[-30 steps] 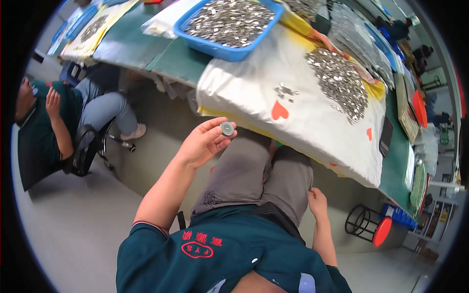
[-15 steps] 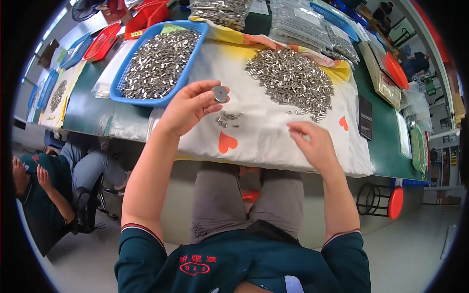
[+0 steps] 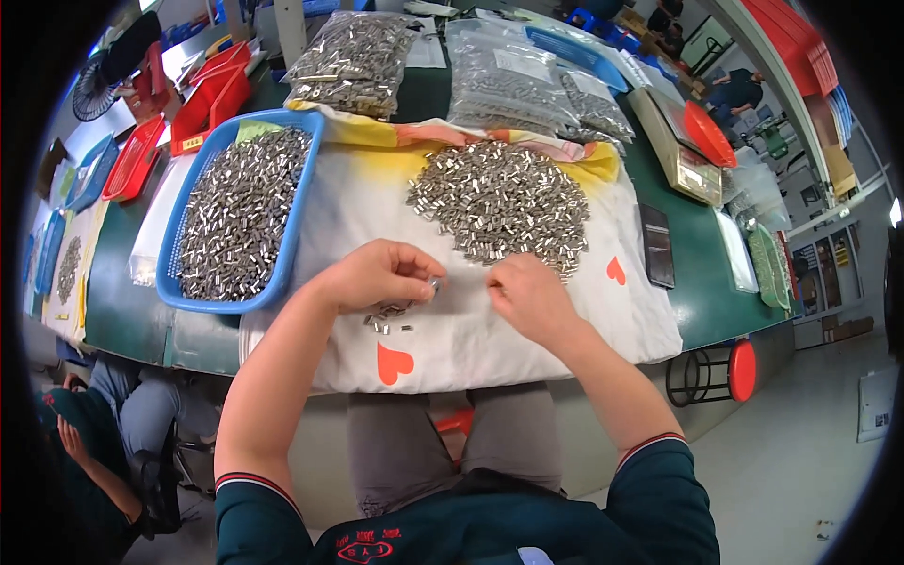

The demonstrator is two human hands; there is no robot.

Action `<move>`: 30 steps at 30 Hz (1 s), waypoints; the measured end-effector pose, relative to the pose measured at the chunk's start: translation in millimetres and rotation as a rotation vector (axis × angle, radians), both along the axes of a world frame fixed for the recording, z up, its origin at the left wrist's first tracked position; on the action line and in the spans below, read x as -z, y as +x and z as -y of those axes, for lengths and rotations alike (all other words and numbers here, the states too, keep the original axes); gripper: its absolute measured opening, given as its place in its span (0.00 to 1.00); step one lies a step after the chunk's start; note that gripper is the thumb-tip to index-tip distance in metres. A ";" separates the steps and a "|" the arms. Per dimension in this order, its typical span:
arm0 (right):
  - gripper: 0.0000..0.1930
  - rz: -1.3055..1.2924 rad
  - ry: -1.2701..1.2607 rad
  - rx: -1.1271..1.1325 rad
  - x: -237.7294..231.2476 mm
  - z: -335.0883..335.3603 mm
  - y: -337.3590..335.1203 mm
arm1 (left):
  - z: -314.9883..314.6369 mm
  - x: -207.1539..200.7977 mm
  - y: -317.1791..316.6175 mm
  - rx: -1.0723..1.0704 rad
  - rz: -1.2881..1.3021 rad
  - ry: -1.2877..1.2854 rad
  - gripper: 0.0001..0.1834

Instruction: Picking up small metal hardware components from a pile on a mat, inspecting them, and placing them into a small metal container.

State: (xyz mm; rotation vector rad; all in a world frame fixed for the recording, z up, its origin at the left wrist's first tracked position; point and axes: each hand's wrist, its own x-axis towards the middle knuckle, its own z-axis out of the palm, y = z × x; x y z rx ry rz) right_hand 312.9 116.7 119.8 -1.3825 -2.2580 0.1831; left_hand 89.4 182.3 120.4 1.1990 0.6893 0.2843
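A small round grey metal disc (image 3: 433, 283), seen nearly edge-on, is pinched between the thumb and fingers of my left hand (image 3: 386, 273). Under that hand, several small metal cylinders (image 3: 381, 327) lie scattered on the white cloth (image 3: 490, 348). My right hand (image 3: 529, 294) is close by at the near edge of a big pile of the same shiny cylinders (image 3: 499, 198). Its fingers are curled together in a pinch; whatever is between them is hidden. A narrow gap of cloth separates the two hands.
A blue basket (image 3: 301, 202) full of metal cylinders stands left. Plastic bags of metal parts (image 3: 348, 61) lie at the back. A dark phone-like slab (image 3: 657, 247) and a scale (image 3: 683, 155) are on the right. A red stool (image 3: 742, 370) stands below; a seated person (image 3: 89, 452) is at left.
My left hand has turned the disc from face-on to nearly edge-on. My right hand has moved left toward it and closed its fingers. The view has shifted, showing the table lower.
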 end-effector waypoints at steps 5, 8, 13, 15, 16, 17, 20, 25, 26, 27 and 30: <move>0.03 -0.278 -0.213 0.068 -4.4 -10.5 -32.6 | 4.0 6.7 -1.9 -0.025 0.018 0.045 0.12; 0.04 -0.516 -0.434 0.107 7.6 11.3 -33.7 | 1.9 10.7 -10.4 -0.040 0.080 0.037 0.13; 0.06 -0.568 -0.392 0.101 15.8 38.9 -13.4 | 1.0 9.8 -3.9 -0.113 0.174 -0.024 0.13; 0.06 -0.576 -0.389 0.079 16.3 41.5 -14.4 | 0.8 14.8 -7.3 -0.113 0.196 -0.051 0.14; 0.06 -0.581 -0.383 0.062 16.5 43.2 -15.4 | 1.7 14.9 -9.2 -0.116 0.190 -0.050 0.14; 0.06 -0.585 -0.384 0.058 16.8 45.8 -15.8 | 3.0 14.1 -10.4 -0.128 0.172 -0.037 0.15; 0.06 -0.539 -0.383 0.045 12.1 44.5 -13.2 | 9.5 13.8 -10.5 -0.208 0.162 -0.054 0.15; 0.04 -0.609 -0.488 -0.001 -20.3 -12.5 -40.0 | 19.8 11.1 -17.9 -0.330 0.188 -0.076 0.15; 0.04 -0.692 -0.524 -0.037 -20.6 -21.2 -47.4 | 19.3 13.0 -18.9 -0.339 0.221 -0.076 0.15; 0.04 -0.693 -0.525 -0.049 -15.0 -26.0 -52.6 | 16.9 14.8 -19.0 -0.348 0.257 -0.073 0.15; 0.04 -0.919 -0.498 -0.077 1.9 -34.9 -60.3 | 10.8 20.7 -17.1 -0.376 0.302 -0.053 0.16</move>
